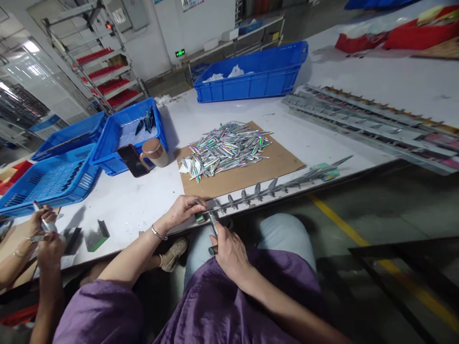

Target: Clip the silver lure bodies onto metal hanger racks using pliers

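Observation:
A long metal strip with upright leaf-shaped pieces clipped along it lies on the near table edge. At its left end, my left hand is closed, thumb and fingers pinching the strip; a small shiny sliver shows by the fingertips. My right hand wraps round metal-handled pliers, whose tip points up at the strip close to my left fingers. The jaws are hard to make out. Beyond the strip, a heap of shiny, iridescent slender pieces rests on a cardboard sheet.
A blue crate stands at the back; more blue trays are at left, beside a phone and a mug. Metal strips lie at right. A co-worker's hands work at far left.

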Available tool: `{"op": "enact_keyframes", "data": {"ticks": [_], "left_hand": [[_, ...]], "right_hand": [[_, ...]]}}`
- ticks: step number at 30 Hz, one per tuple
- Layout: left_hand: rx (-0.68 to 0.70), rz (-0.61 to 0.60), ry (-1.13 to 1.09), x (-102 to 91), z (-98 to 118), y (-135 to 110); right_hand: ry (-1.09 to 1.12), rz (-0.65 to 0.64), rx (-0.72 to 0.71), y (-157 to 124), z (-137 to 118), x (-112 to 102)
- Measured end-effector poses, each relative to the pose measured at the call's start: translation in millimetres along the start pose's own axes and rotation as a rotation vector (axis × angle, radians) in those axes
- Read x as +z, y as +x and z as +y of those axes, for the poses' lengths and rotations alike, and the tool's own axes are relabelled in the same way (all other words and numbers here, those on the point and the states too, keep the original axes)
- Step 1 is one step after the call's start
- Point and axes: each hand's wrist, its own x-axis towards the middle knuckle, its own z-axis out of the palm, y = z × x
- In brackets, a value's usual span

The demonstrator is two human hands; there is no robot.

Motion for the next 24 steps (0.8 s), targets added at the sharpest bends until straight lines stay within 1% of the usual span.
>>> {"op": "enact_keyframes", "data": {"ticks": [4,7,10,12,13,15,17,18,19,21,23,24], "left_hand": [[0.085,-0.047,0.123,2.8,5,5],[0.113,-0.066,0.21,6.1,9,7],[0.098,-0.052,0.217,8.0,10,6],[0.097,-0.026,0.209,8.7,10,5],[0.1,-0.011,0.21,9.0,10,4],[0.102,0.007,0.223,9.6,9,2],[0.094,0.007,0.241,10.0,8,1],[0.088,0.003,0.248,10.0,8,1],[0.084,0.001,0.254,10.1,7,1],[0.083,0.003,0.263,10.0,6,1],[0.085,0.007,0.267,10.0,5,1],[0.084,0.008,0.266,10.0,4,0]], "right_hand": [[0.071,0.01,0.031,-1,1,-1],[0.226,0.016,0.09,0,0,-6],[0.565,-0.007,0.284,6,-4,-12],[0.741,-0.041,0.399,11,-7,-15],[0.837,-0.057,0.426,13,-7,-15],[1.072,-0.092,0.433,15,-5,-16],[1.241,-0.089,0.464,13,0,-17],[1.256,-0.07,0.487,12,3,-19],[1.201,-0.048,0.492,11,7,-21],[0.959,-0.024,0.423,9,12,-26],[0.672,-0.063,0.294,8,13,-29],[0.555,-0.087,0.254,8,12,-29]]}}
